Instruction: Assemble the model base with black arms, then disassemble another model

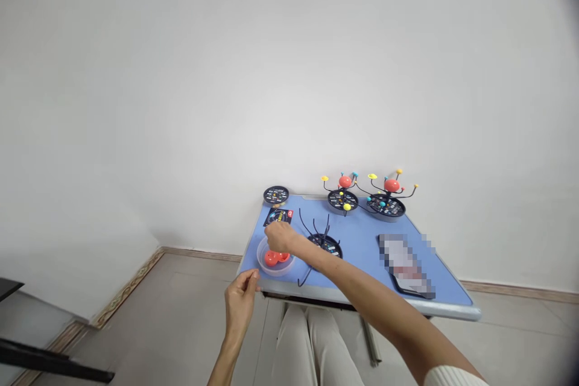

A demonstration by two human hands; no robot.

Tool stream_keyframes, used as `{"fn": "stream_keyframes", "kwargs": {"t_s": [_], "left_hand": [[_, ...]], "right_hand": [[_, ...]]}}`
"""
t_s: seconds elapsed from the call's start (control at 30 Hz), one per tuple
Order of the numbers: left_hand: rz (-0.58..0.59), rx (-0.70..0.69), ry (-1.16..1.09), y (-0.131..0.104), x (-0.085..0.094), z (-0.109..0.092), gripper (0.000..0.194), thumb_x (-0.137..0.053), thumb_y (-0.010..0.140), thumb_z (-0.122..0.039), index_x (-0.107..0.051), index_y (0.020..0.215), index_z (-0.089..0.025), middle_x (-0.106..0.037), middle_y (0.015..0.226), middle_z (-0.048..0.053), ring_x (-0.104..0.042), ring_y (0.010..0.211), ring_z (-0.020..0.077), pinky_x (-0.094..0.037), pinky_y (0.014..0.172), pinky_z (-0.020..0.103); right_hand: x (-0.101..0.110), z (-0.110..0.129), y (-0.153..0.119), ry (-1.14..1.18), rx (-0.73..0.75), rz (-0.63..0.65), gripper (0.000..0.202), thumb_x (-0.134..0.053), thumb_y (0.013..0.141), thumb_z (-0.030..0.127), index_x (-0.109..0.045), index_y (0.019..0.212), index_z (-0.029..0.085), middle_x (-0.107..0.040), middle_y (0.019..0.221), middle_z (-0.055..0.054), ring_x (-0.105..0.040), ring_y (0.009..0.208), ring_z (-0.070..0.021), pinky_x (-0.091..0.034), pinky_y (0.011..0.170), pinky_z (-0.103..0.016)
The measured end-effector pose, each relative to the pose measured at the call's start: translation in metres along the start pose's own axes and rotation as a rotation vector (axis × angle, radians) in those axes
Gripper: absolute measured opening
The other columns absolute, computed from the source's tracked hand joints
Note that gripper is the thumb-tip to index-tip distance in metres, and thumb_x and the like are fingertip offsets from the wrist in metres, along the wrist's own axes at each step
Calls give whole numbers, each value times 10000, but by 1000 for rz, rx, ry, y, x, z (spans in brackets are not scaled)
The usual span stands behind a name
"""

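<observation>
My right hand point(279, 236) reaches over a clear round dish point(263, 265) at the table's left side, its fingers closed and their tips hidden. Red rounded pieces point(272, 258) lie in the dish below it. Off the table's front left edge, my left hand point(242, 292) has thumb and forefinger pinched together; anything between them is too small to make out. Just right of the dish stands a black round base point(333, 246) with several bent black rods, partly covered by my right forearm.
Two assembled planet models point(345, 182) point(391, 186) stand at the back right of the blue table point(357, 265). A black disc point(275, 195) and a dark card point(274, 216) lie back left. A phone point(407, 265) is at the right.
</observation>
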State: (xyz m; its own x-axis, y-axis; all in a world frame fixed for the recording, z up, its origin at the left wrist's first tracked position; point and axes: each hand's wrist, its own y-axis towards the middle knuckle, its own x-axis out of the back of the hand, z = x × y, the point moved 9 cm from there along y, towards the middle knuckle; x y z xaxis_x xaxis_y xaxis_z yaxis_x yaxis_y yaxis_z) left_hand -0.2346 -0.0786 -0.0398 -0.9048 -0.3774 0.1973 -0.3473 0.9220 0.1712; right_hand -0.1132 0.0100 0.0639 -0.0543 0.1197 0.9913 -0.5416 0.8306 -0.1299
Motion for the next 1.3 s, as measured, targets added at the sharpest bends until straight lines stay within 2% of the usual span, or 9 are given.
{"fn": "stream_keyframes", "kwargs": {"t_s": [0.17, 0.3, 0.43, 0.53, 0.73, 0.9, 1.03, 1.17, 1.3], "left_hand": [[-53, -147, 126, -7, 2, -11, 511, -602, 790, -620, -710, 994, -164, -698, 828, 70, -642, 648, 187, -542, 621, 314], [-61, -307, 268, -14, -7, -21, 461, -550, 875, -522, -629, 1197, -202, -571, 1269, 139, -645, 995, 238, -580, 704, 335], [-42, -443, 436, -16, -22, -25, 443, -536, 904, -462, -580, 1277, -227, -475, 1379, 147, -517, 1238, 311, -580, 816, 427], [-34, -544, 544, -16, -32, -27, 416, -530, 922, -408, -572, 1295, -228, -484, 1368, 150, -495, 1259, 323, -504, 962, 522], [-13, -560, 599, -9, -39, -21, 374, -504, 944, -397, -592, 1260, -217, -511, 1361, 156, -507, 1257, 316, -489, 988, 523], [-5, -503, 562, -2, -34, -11, 430, -444, 968, -419, -539, 1332, -210, -495, 1418, 161, -501, 1290, 302, -479, 1017, 520], [-98, -498, 488, -6, -22, -21, 440, -473, 951, -431, -546, 1321, -205, -525, 1393, 151, -520, 1277, 298, -497, 1002, 502], [-89, -520, 299, -11, -31, -59, 292, -507, 946, -369, -675, 1122, -207, -664, 1135, 112, -638, 1056, 236, -541, 907, 399], [228, -486, 124, -5, -93, -97, 253, -496, 934, -284, -735, 908, -206, -714, 911, 70, -658, 857, 188, -538, 763, 303]], "right_hand": [[28, -18, -36, 32, -1, -117, 298, -426, 913, 142, -705, 1018, 122, -736, 1009, -160, -690, 914, -226, -429, 659, -262], [45, -41, -77, 141, -30, -255, 274, -425, 930, 159, -694, 881, 164, -723, 897, -94, -648, 806, -170, -345, 623, -246], [46, -67, -120, 336, -66, -408, 243, -458, 921, 189, -688, 843, 183, -690, 850, -50, -588, 710, -132, -321, 605, -238], [33, -84, -149, 477, -88, -481, 278, -431, 930, 250, -680, 821, 194, -670, 788, -38, -570, 670, -140, -359, 612, -250], [-18, -124, -192, 639, -240, -554, 339, -418, 927, 412, -669, 811, 217, -692, 739, -45, -580, 614, -168, -422, 599, -282], [-71, -139, -209, 745, -358, -545, 369, -448, 884, 487, -683, 790, 218, -714, 731, -39, -613, 619, -181, -455, 588, -279], [-89, -151, -217, 779, -419, -626, 398, -463, 851, 538, -689, 777, 219, -712, 701, -36, -612, 592, -183, -474, 575, -278], [-64, -166, -209, 691, -406, -743, 355, -477, 869, 506, -672, 778, 224, -688, 698, -31, -601, 588, -175, -473, 566, -278], [-10, -155, -176, 417, -226, -817, 214, -513, 887, 361, -671, 862, 218, -679, 909, -68, -608, 789, -198, -497, 699, -313]]}}
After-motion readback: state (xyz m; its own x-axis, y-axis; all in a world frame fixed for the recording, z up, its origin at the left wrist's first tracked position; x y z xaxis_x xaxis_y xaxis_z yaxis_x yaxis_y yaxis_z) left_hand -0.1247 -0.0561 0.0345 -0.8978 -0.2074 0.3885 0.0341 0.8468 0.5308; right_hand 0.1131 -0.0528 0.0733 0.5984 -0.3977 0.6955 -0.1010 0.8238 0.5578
